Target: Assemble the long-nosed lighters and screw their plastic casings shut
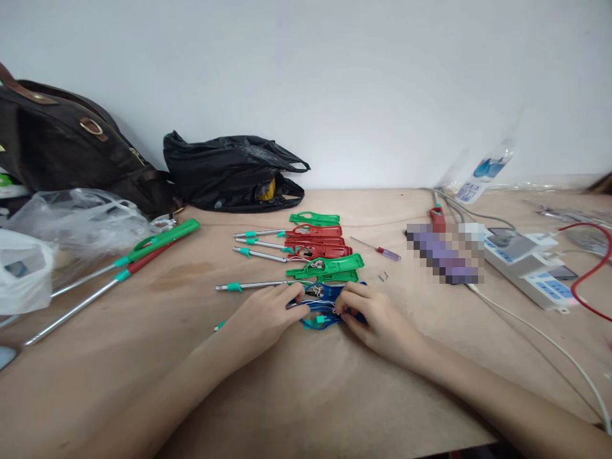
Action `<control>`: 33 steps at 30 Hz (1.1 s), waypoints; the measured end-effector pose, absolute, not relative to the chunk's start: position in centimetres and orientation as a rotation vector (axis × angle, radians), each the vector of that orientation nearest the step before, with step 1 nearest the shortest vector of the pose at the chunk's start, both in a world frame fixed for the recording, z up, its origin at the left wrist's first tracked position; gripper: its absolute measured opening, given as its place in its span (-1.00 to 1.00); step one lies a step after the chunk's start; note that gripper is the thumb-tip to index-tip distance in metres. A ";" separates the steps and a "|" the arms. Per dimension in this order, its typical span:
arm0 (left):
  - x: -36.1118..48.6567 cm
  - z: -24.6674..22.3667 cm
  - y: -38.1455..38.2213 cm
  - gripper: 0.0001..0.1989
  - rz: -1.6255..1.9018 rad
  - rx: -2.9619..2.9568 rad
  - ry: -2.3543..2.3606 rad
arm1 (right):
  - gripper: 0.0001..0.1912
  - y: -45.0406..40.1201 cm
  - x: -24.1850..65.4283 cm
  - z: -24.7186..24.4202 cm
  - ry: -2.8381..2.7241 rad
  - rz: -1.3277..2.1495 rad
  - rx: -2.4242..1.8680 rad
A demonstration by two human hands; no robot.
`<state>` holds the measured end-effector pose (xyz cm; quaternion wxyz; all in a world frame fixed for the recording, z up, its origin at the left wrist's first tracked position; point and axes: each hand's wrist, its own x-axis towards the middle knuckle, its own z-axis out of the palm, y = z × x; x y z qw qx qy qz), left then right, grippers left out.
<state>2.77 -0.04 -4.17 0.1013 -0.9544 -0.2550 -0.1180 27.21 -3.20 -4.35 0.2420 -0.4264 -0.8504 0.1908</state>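
On a broad tan tabletop [296,401], a dark brown bag with leather trim [62,140] and a crumpled black plastic bag [224,169] sit beyond a person's bare left hand [270,312] and bare right hand [377,317].

The left thumb and forefinger stand slightly parted, the right fingertips bunched close; whether either is clamped on anything cannot be told. Just beyond, red and green plastic handle shells [320,243] lie in a row, several with silver metal tubes [268,233] pointing left. An opened blue plastic handle shell [331,293] lies at the table's centre, between and partly under both hands. To the right rests a screwdriver with a translucent purple handle [388,254], near tiny metal bits [386,276].
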 end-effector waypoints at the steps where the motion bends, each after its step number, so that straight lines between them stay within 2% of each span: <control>1: 2.7 -4.2 0.0 -0.73 -0.362 -2.806 -0.735 | -0.80 -3.2 27.2 -4.3 -2.326 0.526 -1.167; 22: 3.2 -4.2 -0.4 -0.71 -0.414 -2.826 -0.768 | -0.80 -3.2 27.2 -4.3 -2.346 0.526 -1.175; 28: 3.4 -4.1 -0.5 -0.71 -0.337 -2.873 -0.843 | -0.67 -3.5 26.7 -4.5 -2.478 0.320 -1.192; 33: 3.4 -4.2 -0.6 -0.72 -0.299 -2.894 -0.864 | -0.69 -3.7 26.2 -4.7 -2.565 0.096 -1.207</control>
